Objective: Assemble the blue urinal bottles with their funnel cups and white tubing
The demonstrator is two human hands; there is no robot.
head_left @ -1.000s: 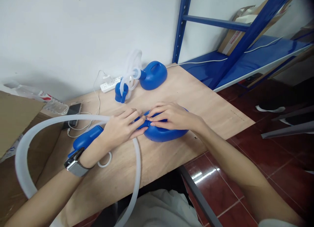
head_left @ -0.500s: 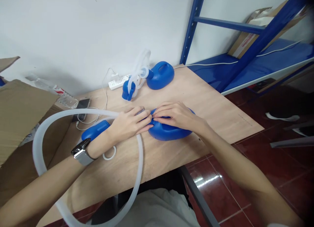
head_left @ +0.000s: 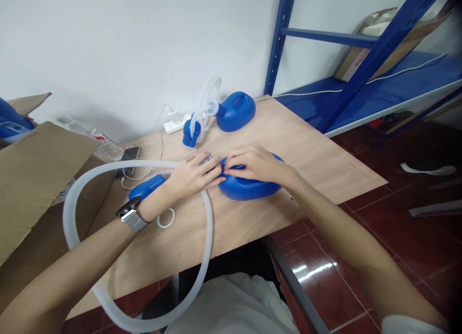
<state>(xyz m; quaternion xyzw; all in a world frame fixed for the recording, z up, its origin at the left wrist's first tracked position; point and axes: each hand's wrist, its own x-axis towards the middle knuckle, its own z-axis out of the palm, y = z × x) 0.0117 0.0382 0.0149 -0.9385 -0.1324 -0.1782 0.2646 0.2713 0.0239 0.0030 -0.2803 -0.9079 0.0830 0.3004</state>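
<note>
A blue plastic urinal bottle (head_left: 249, 189) lies on its side on the wooden table in front of me. My left hand (head_left: 198, 173), with a watch on its wrist, is closed around the bottle's neck end; a bit of clear plastic shows between its fingers. Close against it, my right hand (head_left: 252, 164) pinches at the neck, its fingertips meeting the left ones. What exactly they pinch is hidden. A thick translucent hose (head_left: 208, 233) loops from under my left hand out over the table edge. Beside my left wrist lie a blue plastic part (head_left: 149, 186) and a white ring (head_left: 166, 218).
Farther back stand another blue bottle (head_left: 236, 111) with a coiled hose, and a power strip (head_left: 177, 124). A phone (head_left: 130, 157), a clear water bottle (head_left: 108, 146) and an open cardboard box (head_left: 46, 175) are at left. A blue metal rack (head_left: 277, 45) rises on the right.
My view has shifted slightly to the left. Both hands stay at the bottle's neck, with the right fingers pinched a little closer to the left hand.
</note>
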